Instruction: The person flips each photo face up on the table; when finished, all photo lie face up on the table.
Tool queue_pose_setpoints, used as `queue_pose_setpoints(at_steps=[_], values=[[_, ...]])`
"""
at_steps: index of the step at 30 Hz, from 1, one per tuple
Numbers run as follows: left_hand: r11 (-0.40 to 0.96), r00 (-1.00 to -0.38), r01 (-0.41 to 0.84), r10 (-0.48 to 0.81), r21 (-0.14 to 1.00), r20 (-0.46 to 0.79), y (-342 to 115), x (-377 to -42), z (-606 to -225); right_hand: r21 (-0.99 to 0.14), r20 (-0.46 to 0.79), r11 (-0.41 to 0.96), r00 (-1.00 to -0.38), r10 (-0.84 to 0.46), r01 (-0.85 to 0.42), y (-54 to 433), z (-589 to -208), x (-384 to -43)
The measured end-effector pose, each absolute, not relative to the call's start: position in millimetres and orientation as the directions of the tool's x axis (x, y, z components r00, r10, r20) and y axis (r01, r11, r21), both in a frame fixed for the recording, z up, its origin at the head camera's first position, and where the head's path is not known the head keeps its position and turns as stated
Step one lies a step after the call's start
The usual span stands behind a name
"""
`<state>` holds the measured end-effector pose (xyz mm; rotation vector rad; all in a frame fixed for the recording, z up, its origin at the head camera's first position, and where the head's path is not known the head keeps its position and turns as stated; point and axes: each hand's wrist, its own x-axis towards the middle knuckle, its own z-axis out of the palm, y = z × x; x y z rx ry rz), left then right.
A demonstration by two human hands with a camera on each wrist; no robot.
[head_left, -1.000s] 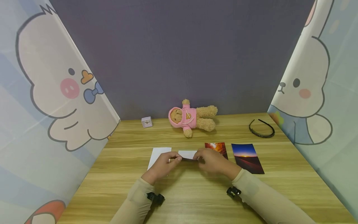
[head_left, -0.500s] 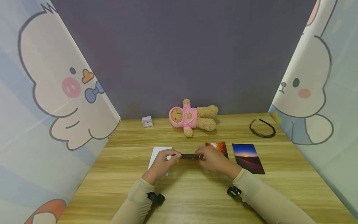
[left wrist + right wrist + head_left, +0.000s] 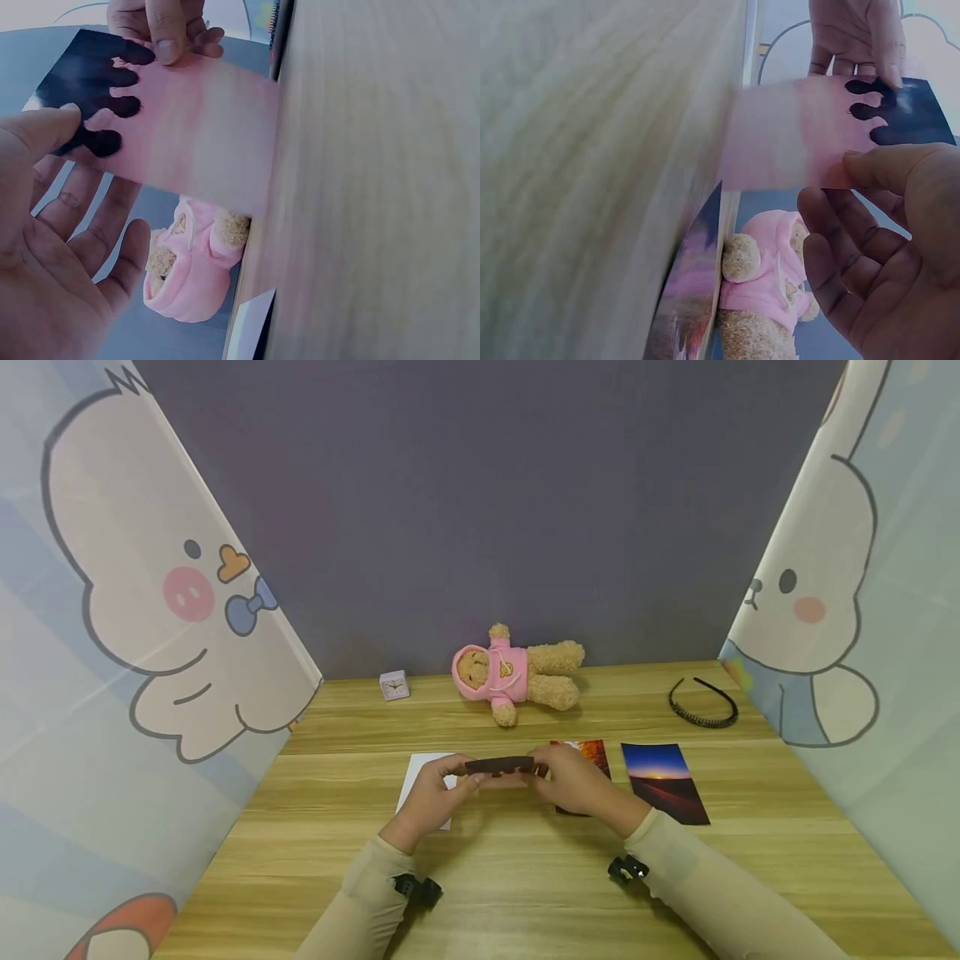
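Note:
Both hands hold a photo print (image 3: pixel 501 766) just above the middle of the table. Its picture is a pink sky with a dark, lobed silhouette along one end, plain in the left wrist view, where the photo (image 3: pixel 202 127) stands tilted with its far end close to the tabletop. At one side edge my left hand (image 3: pixel 431 795) pinches it, thumb on the picture face and fingers behind. The opposite edge is pinched the same way by my right hand (image 3: pixel 576 782). A white card (image 3: pixel 413 774) lies partly behind the left hand, and an autumn-tree photo (image 3: pixel 594 753) partly behind the right.
Right of the autumn photo lies a sunset photo (image 3: pixel 664 783). Along the back are a small clock (image 3: pixel 394 686), a teddy bear (image 3: pixel 512 673) in a pink hoodie lying on its back, and a black headband (image 3: pixel 705 720). Printed cloth walls border the wooden table (image 3: pixel 525 893).
The photo has tipped from showing its white back to showing its dark lower band and some pink. Both hands have risen slightly with it and still grip its edges.

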<state>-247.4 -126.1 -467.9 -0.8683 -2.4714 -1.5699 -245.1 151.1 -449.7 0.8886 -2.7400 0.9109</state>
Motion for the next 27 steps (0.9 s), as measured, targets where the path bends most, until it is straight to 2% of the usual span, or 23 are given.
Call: queue_pose_setpoints(at_steps=[7, 11, 20, 27], values=[[0.315, -0.827, 0.535, 0.385, 0.784, 0.410, -125.3, -248.3, -470.3, -0.549, 0.284, 0.644, -0.843, -0.457, -0.533, 150.6, -447.6, -245.4], [0.306, -0.837, 0.516, 0.379, 0.800, 0.394, -125.4, -249.1, -469.8, -0.598, 0.263, 0.623, -0.858, -0.442, -0.504, 152.0, -446.5, -245.7], [0.322, -0.869, 0.450, 0.372, 0.833, 0.325, -126.0, -248.6, -470.6, -0.831, 0.196, 0.422, -0.901, -0.386, -0.362, 158.2, -441.8, -247.6], [0.292, -0.874, 0.416, 0.391, 0.861, 0.289, -124.7, -246.5, -469.1, -0.864, 0.209, 0.370, -0.912, -0.353, -0.341, 159.3, -439.6, -250.4]])
